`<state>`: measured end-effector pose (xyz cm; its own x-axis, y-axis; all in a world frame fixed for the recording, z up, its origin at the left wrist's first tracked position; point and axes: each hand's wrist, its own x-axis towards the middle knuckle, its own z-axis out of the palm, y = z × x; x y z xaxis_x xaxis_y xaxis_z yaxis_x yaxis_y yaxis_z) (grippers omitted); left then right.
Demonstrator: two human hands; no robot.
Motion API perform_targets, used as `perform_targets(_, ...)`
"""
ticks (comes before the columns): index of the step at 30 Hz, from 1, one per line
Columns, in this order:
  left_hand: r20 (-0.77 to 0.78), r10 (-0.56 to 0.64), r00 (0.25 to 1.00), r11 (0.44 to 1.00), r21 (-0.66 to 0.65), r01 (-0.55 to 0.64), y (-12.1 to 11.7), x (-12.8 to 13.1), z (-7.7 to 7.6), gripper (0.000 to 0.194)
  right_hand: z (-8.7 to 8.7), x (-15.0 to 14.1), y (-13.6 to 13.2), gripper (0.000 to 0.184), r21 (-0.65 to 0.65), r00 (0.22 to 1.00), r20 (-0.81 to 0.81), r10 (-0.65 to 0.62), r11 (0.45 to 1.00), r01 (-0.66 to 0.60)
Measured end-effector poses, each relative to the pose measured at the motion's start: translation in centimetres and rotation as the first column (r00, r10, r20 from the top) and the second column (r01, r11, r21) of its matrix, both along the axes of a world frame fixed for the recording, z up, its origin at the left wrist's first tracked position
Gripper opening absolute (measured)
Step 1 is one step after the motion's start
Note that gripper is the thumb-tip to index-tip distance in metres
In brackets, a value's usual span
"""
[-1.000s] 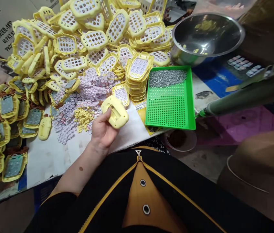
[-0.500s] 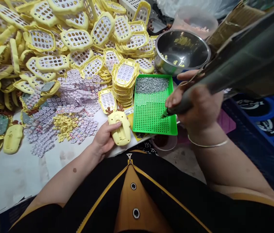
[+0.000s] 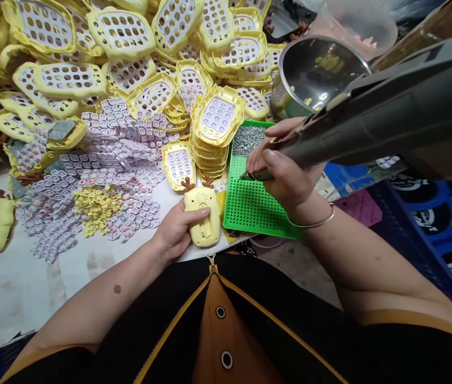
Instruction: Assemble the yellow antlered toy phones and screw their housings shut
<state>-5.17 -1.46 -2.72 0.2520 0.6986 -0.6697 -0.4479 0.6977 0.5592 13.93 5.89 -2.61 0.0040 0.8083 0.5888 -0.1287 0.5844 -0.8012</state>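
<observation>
My left hand grips a yellow plastic toy phone with brown antlers, back side up, thumb across its battery recess. My right hand is wrapped round a dark electric screwdriver, whose tip points left over the green tray. Small silver screws fill the tray's far end, and a perforated grid covers the rest. Behind the toy stands a stack of yellow front shells with white keypads in them. One more front shell lies left of the stack.
A heap of yellow shells covers the back of the table. White keypad sheets and small yellow parts lie at left. A steel bowl stands behind the tray. Blue crates are at right.
The screwdriver and my right hand have moved left, the tip now nearer the toy phone. My left hand still holds the toy. The view has shifted slightly.
</observation>
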Motion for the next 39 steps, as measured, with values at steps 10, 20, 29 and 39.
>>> perform_targets(10, 0.019, -0.017, 1.000, 1.000, -0.004, 0.017, 0.02, -0.07, 0.00, 0.048, -0.37, 0.11, -0.01, 0.023, -0.042, 0.995, -0.096, -0.030, 0.999, 0.026)
perform_targets(20, 0.017, 0.001, 1.000, 0.999, -0.034, -0.001, -0.01, -0.05, -0.05, 0.050, 0.08, 0.63, -0.40, 0.023, -0.064, 0.994, -0.100, 0.035, 0.997, -0.042)
perform_targets(29, 0.023, -0.003, 1.000, 1.000, -0.022, 0.003, 0.06, -0.04, -0.03, 0.052, -0.34, 0.33, -0.04, 0.028, -0.080, 0.994, -0.041, -0.099, 0.992, 0.096)
perform_targets(39, 0.019, -0.024, 1.000, 1.000, -0.017, 0.024, 0.05, -0.16, -0.01, 0.050, -0.75, 0.22, 0.09, 0.022, -0.071, 0.999, -0.036, 0.024, 0.997, -0.026)
